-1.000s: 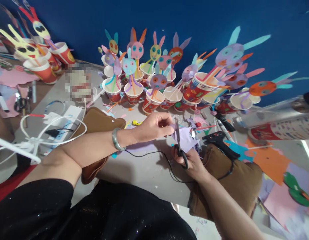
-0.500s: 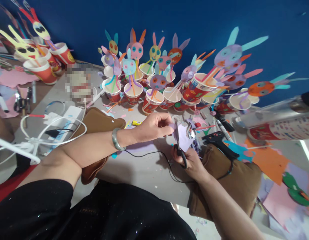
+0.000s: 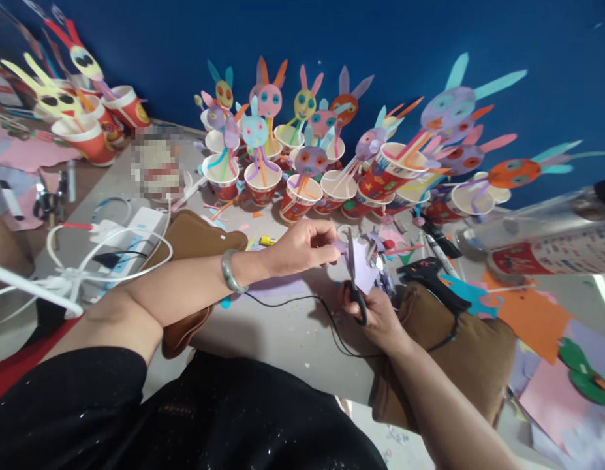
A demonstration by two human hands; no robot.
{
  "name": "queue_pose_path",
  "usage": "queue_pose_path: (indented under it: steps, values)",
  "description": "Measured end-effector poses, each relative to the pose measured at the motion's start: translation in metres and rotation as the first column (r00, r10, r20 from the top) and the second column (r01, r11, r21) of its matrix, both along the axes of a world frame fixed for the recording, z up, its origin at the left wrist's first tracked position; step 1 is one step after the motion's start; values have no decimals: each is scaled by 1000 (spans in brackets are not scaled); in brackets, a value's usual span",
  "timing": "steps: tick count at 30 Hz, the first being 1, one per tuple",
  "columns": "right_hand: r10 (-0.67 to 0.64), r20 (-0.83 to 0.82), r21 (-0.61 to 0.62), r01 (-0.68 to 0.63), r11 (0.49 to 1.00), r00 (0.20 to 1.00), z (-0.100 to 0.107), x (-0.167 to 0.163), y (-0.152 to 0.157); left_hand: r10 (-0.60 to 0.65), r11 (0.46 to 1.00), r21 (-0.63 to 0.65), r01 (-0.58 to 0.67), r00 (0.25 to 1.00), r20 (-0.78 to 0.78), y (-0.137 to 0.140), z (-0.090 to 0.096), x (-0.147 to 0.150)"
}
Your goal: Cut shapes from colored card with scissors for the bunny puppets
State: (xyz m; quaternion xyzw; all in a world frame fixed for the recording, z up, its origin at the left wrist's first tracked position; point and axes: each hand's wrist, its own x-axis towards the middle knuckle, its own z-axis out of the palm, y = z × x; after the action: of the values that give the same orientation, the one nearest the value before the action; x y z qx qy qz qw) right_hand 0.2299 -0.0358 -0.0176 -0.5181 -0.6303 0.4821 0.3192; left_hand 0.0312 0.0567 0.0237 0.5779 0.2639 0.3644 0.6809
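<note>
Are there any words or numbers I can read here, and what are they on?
None can be read for certain.
Black clothing: small lettering, too blurred.
Red-and-white printed item at far right: rows of print, too blurred.
Front middle paper cup: printed marks, too small.
Scissors and purple paper: no writing shows.

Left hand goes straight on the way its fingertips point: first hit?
Past the purple paper it pinches, the left hand would probably meet the scissors, blades first; depth is unclear.
</note>
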Motion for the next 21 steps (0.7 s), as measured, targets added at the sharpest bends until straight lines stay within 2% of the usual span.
queue_pose_path:
  steps: [6, 10, 12, 15, 16, 17, 18, 20, 21]
  values:
    - [-10, -19, -12, 10, 1000, 1000, -1, 2, 4, -69, 997, 17, 70, 995, -70, 6, -1, -2]
    - [-76, -23, 47, 77, 996, 997, -4, 3, 5, -224, 970, 46, 237, 954, -198, 18, -4, -5]
    - [-97, -10, 70, 98, 993, 995, -5, 5, 5, -364, 915, 66, 397, 886, -289, 22, -8, -8]
    - [-111, 2, 88, 111, 990, 994, -8, 6, 5, -541, 775, 107, 623, 741, -398, 17, -17, -18]
    - [-116, 1, 98, 115, 988, 993, -9, 7, 6, -469, 814, 141, 564, 781, -412, 11, -20, -22]
    - [-124, 0, 112, 123, 986, 992, -9, 7, 6, -306, 891, 194, 410, 859, -411, 5, -23, -25]
    - [-133, 0, 126, 132, 983, 991, -9, 7, 6, -197, 919, 233, 319, 881, -430, -2, -26, -28]
    - [-162, 15, 155, 157, 975, 987, -9, 6, 6, -99, 919, 288, 268, 866, -489, -14, -30, -33]
    - [-181, 31, 168, 173, 971, 983, -9, 6, 7, -79, 908, 310, 280, 844, -531, -18, -32, -35]
